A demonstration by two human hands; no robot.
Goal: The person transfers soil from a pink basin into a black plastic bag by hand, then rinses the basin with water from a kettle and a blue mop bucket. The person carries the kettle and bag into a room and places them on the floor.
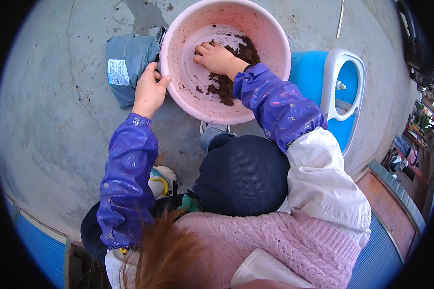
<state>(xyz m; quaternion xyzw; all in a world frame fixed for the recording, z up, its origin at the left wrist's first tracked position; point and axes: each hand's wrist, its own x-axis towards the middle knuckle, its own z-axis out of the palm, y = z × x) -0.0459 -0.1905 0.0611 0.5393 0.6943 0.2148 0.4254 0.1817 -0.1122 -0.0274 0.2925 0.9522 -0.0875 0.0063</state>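
A round pink plastic basin [228,116] rests on the floor before me, its inner wall smeared with brown specks. Dark brown crumbly soil [222,90] lies along the right side of its bottom. My right hand [215,59] reaches into the basin, fingers apart and low over a mostly bare patch of the bottom left of the soil. I see nothing held in it, though the palm is hidden. At the left rim, my left hand [149,92] grips the basin, its thumb against the rim and its fingers partly hidden outside. Purple patterned sleeve covers [130,159] wrap both forearms.
Left of the basin lies a grey plastic bag [137,47] with a printed label, close to my left hand. A blue and white plastic container [309,68] stands at the right. My shoe [163,177] and denim-covered knee [242,173] are just below the basin.
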